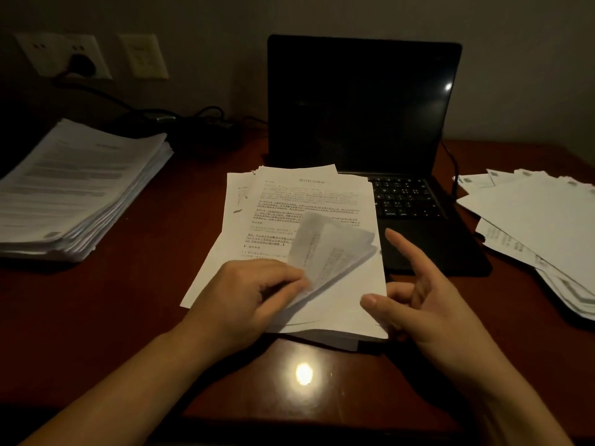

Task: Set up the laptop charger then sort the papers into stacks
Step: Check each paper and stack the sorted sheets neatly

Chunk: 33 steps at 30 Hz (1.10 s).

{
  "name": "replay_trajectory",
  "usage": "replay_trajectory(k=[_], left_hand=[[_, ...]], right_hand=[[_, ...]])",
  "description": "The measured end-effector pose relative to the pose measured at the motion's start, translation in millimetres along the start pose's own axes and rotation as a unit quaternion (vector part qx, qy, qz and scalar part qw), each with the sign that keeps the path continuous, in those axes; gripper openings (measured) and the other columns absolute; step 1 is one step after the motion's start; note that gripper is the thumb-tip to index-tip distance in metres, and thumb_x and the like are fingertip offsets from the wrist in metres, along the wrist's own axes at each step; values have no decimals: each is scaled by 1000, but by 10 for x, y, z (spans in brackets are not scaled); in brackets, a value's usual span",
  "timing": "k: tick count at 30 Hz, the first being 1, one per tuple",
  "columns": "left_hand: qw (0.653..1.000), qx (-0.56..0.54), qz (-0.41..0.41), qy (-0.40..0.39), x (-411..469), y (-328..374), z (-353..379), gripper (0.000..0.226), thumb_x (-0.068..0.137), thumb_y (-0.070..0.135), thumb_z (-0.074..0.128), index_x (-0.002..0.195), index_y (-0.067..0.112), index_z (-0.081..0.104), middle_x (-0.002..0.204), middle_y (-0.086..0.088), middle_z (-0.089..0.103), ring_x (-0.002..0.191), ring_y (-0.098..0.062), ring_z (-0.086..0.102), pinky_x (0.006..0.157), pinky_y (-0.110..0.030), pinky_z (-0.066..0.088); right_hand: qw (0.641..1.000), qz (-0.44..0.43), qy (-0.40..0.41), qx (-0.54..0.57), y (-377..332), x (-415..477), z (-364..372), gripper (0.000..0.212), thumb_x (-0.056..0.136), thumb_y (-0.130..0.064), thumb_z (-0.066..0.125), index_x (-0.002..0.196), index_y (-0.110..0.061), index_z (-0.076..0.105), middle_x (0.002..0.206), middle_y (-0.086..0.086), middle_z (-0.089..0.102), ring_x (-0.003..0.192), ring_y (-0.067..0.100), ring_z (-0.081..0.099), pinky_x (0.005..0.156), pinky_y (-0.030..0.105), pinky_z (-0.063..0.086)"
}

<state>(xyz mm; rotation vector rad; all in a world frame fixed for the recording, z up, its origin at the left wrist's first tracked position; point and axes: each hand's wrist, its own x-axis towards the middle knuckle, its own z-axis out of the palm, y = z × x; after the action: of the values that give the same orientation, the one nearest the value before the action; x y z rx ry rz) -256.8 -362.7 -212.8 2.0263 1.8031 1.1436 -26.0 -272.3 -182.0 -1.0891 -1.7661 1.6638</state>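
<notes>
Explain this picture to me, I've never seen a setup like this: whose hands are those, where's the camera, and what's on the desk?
There is no machine here. A person wears one camera on the head, looking forward and down, so you see their own two arms. The left hand bends up a few sheets of the middle pile; those sheets are blurred. The right hand is open at that pile's right edge, holding nothing. The pile lies partly over the keyboard of an open laptop with a dark screen. On the wooden desk sit a thick stack at left and loosely spread papers at right. A dark plug sits in a wall socket.
</notes>
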Motion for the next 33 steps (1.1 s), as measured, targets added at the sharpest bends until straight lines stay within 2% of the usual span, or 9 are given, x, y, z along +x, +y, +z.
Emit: replay_trajectory(k=[5,9,13,17,23,26,29,31,33], left_hand=[[998,-35,-37,37,-17,39,-4,12,89,37,68,91,25,68,88,32,62,100,8,62,66,-8,53],[996,-80,-37,10,-6,71,-13,39,95,29,64,127,50,54,111,42,56,103,11,61,71,-9,54],[997,-36,20,-66,-26,52,-5,42,90,46,65,127,26,68,121,25,61,116,7,55,81,-8,51],[998,-12,21,-59,-17,19,22,53,83,61,62,127,32,67,117,27,60,117,8,52,82,-14,55],[999,10,27,-41,-1,14,88,43,88,51,61,125,30,67,112,16,69,108,0,60,75,-13,55],[1000,-7,11,-4,3,17,92,51,93,39,56,143,47,45,113,30,58,108,-1,59,79,-10,54],[1000,-25,0,12,15,39,48,68,96,27,51,144,66,23,118,51,42,109,11,51,82,-1,45],[999,-19,29,4,22,27,39,55,99,23,50,142,56,40,125,45,44,115,11,48,86,-5,48],[997,-36,50,-36,-10,25,49,42,98,36,53,140,39,54,132,32,50,125,9,45,86,-13,52]], right_hand=[[999,-15,36,5,24,-8,23,97,70,-23,77,150,-48,27,74,11,72,65,16,70,58,22,54],[998,-13,59,28,38,30,68,97,71,-22,79,151,-41,28,86,12,77,80,25,77,73,40,63],[997,-19,81,-1,58,45,105,92,78,-19,80,152,-37,28,86,7,78,79,22,77,75,39,62],[996,-20,88,-15,54,38,115,91,80,-20,81,152,-37,27,84,2,78,77,17,77,65,26,60],[995,-31,93,-31,63,56,139,91,81,-20,81,153,-35,29,83,-1,78,77,15,77,64,24,61],[998,-19,60,-14,58,32,80,89,83,-20,76,152,-43,24,89,3,79,81,18,76,72,38,63],[999,-2,29,12,28,-9,-14,87,86,-15,71,150,-52,23,91,8,78,71,26,72,66,39,55],[999,-5,37,15,31,-1,-42,85,86,-14,70,151,-47,27,83,6,77,70,29,71,65,36,54],[998,-13,55,8,44,24,-17,81,87,-14,71,151,-42,32,75,1,76,65,15,72,58,22,53]])
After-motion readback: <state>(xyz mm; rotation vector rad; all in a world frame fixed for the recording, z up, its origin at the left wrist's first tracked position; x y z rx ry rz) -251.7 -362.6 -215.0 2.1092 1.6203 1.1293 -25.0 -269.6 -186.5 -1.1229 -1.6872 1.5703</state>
